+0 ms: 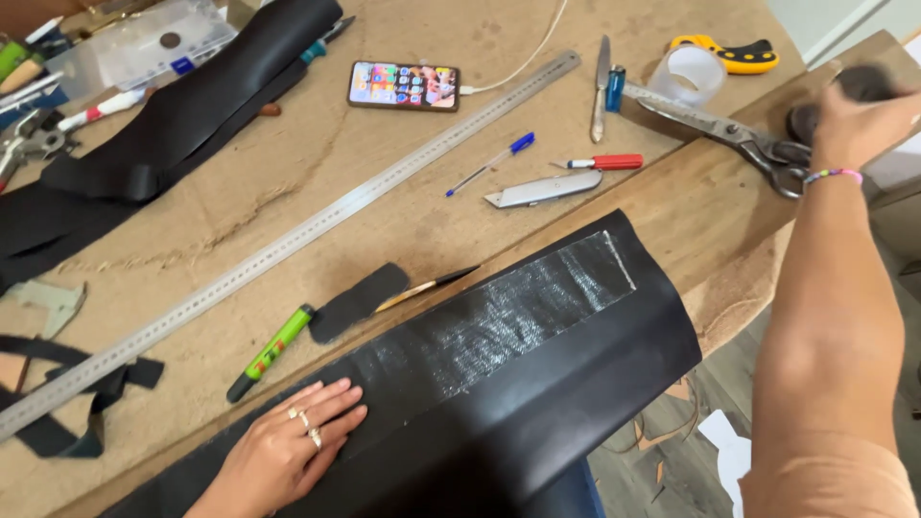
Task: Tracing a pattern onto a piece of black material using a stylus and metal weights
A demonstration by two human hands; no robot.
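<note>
The left hand [283,451], with rings on 2 fingers, lies flat and open on the large sheet of black leather [499,384], pressing its near-left part and grasping nothing. This sheet drapes over the front edge of the brown fibreboard worktable [317,163] and carries a shiny grey, woven-looking strip [499,321] along its upper part. The right hand [854,120], wearing a beaded bracelet at the wrist, is far off to the upper right of the sheet, curled around a dark round object [859,84]; its outline is blurred, so what it is I cannot tell. Just left of that hand lie large steel scissors [724,129].

Beyond the sheet's upper-left edge lie a small oval piece of black leather [357,300], a thin brush with a pale handle [422,287] and a green and black marker pen [271,353]. A long steel ruler [288,249] runs diagonally across the table above these. Further above the sheet are a grey utility knife [542,190], a red-capped pen [600,162], a blue ballpoint pen [491,164] and a smartphone with a lit screen [403,85] on a white cable. A roll of clear tape [689,75] and a yellow-handled cutter [727,53] sit above the scissors. More black leather [173,125] is piled far up-left of the sheet
</note>
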